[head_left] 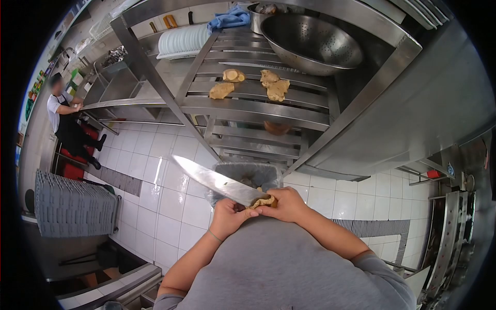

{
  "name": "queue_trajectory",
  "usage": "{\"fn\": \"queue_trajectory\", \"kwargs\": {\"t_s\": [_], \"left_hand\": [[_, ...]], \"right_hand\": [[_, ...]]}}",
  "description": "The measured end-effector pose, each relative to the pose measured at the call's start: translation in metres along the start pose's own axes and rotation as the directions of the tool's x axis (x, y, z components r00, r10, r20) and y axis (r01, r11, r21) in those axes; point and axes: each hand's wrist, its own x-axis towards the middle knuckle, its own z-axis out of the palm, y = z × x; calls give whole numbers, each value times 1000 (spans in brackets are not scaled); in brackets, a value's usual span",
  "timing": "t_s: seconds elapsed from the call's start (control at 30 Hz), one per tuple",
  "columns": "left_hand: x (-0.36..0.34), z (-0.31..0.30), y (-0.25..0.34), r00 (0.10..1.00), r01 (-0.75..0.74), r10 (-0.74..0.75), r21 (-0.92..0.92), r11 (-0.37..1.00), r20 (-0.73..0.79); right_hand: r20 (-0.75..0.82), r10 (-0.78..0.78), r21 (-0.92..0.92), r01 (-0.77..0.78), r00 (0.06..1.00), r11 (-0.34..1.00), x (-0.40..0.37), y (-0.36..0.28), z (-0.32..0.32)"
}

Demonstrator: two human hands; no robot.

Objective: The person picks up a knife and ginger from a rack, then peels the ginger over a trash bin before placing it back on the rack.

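My right hand (288, 204) grips the handle end of a large chef's knife (214, 180); its blade points up and left. My left hand (226, 217) is closed just under the blade's heel, on a knobbly tan piece of ginger (263, 201) held between both hands. Directly beyond the hands stands a grey bin lined with a plastic bag (268, 173). More ginger pieces (276, 85) lie on the slatted steel rack (248, 108), apart from my hands.
A big steel colander (315, 41), a blue cloth (227, 19) and stacked white plates (183, 40) rest on the rack. Grey stacked crates (72, 204) stand at the left on the white tiled floor. Another person (64, 119) works at a far counter.
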Motion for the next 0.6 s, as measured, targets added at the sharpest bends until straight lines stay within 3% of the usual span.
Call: {"fn": "queue_trajectory", "kwargs": {"t_s": [0.07,0.13,0.17,0.23,0.37,0.43,0.5,0.53,0.6], "left_hand": [[-2,9,10,982,-183,171,-176,967,-81],[1,4,10,972,-234,235,-129,964,-12],[2,2,11,955,-286,292,-85,955,63],[3,5,13,961,-278,278,-57,959,-7],[2,-1,20,948,-310,317,133,941,-38],[3,-4,16,944,-315,330,217,924,-35],[6,-5,-5,902,-379,398,135,915,-165],[6,-4,-6,901,-382,401,139,914,-166],[7,0,-6,940,-332,272,-381,863,-204]], "right_hand": [[55,29,88,-34,998,996,2,2,3],[124,156,409,-193,980,892,3,2,7],[125,155,410,-193,980,891,4,3,5],[240,196,654,-307,951,691,6,3,-1],[225,221,693,-315,949,649,7,-1,-6],[198,253,643,-321,947,696,7,6,-6],[168,284,591,-327,944,737,9,21,1],[73,335,571,-315,939,758,11,32,9],[-130,384,429,-297,914,853,19,45,18]]}}
